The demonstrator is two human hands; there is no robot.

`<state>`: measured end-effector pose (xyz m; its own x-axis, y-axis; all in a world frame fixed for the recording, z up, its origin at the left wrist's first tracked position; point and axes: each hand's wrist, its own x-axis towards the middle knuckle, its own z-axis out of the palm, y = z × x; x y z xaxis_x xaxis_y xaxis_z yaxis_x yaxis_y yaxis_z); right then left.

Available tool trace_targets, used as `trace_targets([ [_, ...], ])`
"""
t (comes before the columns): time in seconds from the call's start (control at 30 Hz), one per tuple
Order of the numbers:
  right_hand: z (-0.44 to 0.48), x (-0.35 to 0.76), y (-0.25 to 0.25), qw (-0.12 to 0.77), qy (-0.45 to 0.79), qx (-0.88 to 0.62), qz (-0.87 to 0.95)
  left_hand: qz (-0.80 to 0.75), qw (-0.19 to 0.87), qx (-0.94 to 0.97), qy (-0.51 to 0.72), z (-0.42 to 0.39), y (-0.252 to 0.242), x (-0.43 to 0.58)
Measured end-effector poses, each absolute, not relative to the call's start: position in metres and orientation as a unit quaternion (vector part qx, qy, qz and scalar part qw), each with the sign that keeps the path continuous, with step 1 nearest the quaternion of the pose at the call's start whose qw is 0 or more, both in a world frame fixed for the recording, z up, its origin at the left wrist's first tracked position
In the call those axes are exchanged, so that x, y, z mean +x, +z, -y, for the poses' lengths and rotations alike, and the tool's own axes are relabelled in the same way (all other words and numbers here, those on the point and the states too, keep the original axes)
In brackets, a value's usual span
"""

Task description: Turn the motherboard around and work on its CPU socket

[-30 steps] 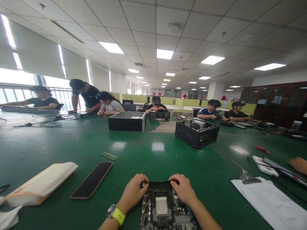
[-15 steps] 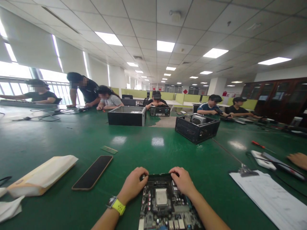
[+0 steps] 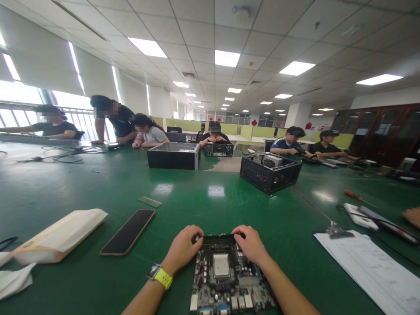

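A computer motherboard [image 3: 226,280] lies on the green table in front of me, with its port side toward me. A pale square processor [image 3: 221,265] sits in the socket near its middle. My left hand [image 3: 186,245], with a yellow-strapped watch on the wrist, grips the board's far left corner with curled fingers. At the far right corner, my right hand [image 3: 251,244] has its thumb and fingers closed on the edge. Between the hands runs a dark strip along the far edge; I cannot tell if it is a slot or a module. My fingertips are partly hidden.
Left of me lie a phone [image 3: 127,232], a paper packet [image 3: 62,234] and a green memory stick [image 3: 149,201]. On the right are a clipboard [image 3: 370,267], a red screwdriver [image 3: 353,195] and a co-worker's hand [image 3: 412,216]. Open black computer cases [image 3: 271,175] stand farther back; several people sit around.
My view has tilted down slightly, showing more of the board's near edge. Both hands stay at the far corners. The co-worker's hand at the right has shifted a little outward.
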<state>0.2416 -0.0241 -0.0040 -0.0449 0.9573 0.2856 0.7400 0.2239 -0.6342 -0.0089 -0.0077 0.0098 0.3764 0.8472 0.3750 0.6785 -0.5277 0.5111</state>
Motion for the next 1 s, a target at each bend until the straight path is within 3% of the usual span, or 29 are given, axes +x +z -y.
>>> trace_targets([
  [0.37,0.02,0.242,-0.007,0.332,0.164,-0.614,0.697,-0.458,0.152,0.817,0.315,0.007,0.007,-0.01],
  [0.63,0.066,0.207,0.036,0.268,0.071,-0.618,0.735,-0.472,0.114,0.772,0.411,0.003,0.009,-0.011],
  [0.77,0.107,0.156,0.024,0.198,0.125,-0.584,0.777,-0.483,0.082,0.754,0.438,0.0,0.008,-0.014],
  [1.0,0.11,0.138,0.006,0.174,0.136,-0.564,0.796,-0.487,0.065,0.754,0.437,0.0,0.006,-0.017],
])
